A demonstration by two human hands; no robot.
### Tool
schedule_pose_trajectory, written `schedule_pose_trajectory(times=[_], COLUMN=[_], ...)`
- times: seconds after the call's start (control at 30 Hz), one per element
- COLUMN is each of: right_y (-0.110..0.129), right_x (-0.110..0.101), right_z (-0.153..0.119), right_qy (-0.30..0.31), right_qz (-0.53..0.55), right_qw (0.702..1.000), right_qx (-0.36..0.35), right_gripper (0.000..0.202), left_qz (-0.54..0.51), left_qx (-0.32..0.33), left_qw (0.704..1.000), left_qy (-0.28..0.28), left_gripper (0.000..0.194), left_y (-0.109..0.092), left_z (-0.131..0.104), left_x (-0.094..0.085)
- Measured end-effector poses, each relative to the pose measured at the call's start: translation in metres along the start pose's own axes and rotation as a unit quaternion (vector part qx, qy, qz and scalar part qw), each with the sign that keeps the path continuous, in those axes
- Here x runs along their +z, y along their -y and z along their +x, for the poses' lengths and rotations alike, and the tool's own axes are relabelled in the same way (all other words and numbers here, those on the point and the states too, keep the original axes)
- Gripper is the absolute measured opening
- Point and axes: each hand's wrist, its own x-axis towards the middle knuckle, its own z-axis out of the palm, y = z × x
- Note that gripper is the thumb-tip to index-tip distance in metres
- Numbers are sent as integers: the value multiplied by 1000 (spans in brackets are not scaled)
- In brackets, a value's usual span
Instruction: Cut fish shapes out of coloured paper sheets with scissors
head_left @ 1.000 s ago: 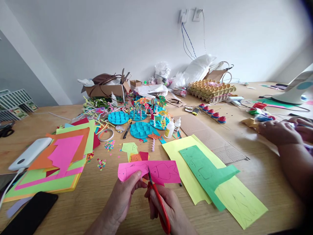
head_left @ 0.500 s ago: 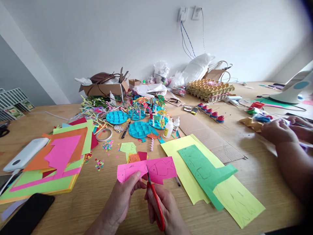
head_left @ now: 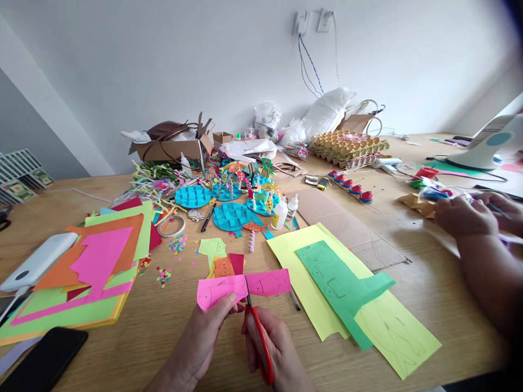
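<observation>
A pink paper strip [head_left: 267, 283] with fish outlines drawn on it is pinched at its left part by my left hand [head_left: 204, 332]. My right hand [head_left: 272, 337] holds red-handled scissors [head_left: 261, 340], their dark blades on the strip near its middle. Just behind the strip lie orange paper [head_left: 223, 267] and a light green piece [head_left: 212, 247]. To the right, green paper [head_left: 343, 288] with fish drawings rests on yellow sheets [head_left: 286, 261].
Coloured sheets [head_left: 102, 256] and a black phone [head_left: 47, 359] lie left. Behind are blue discs [head_left: 231, 216], glue bottles [head_left: 280, 213] and cardboard [head_left: 347, 234]. Another person's hands [head_left: 466, 218] work at the right.
The pink strip's right part has swung and tilted away at the scissors, its lower edge now less visible. My view has shifted slightly. The other person's hands moved a little.
</observation>
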Motion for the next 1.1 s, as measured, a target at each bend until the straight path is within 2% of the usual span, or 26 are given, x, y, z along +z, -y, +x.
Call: schedule_pose_trajectory(times=[0.37,0.5,0.57,0.7,0.77,0.87,0.93,1.1], right_y=[-5,-9,-8,-2,0,-1,-5,-7], right_x=[-2,-12,-24,-49,-54,-52,-47,-40], right_z=[2,-4,-7,-9,-8,-6,-5,-2], right_qy=[-4,-22,-65,-224,-246,-208,-174,-117], right_qz=[-10,-21,-47,-97,-117,-141,-165,-200], right_qw=[1000,999,994,958,949,951,950,943], right_qx=[1,-23,-74,-150,-161,-178,-200,-239], right_gripper=[51,47,44,26,28,37,32,33], left_qz=[-5,-54,-85,-135,-150,-169,-185,-191], left_qx=[6,-5,-2,-15,-26,-57,-80,-110], left_qw=[1000,998,996,991,988,984,979,975], left_qy=[11,18,14,4,-3,-14,-15,-18], left_gripper=[9,6,9,8,15,20,25,23], left_y=[6,2,-5,-23,-31,-37,-37,-26], left_z=[-1,0,3,6,6,4,3,-1], left_x=[-2,-9,-16,-33,-36,-35,-32,-26])
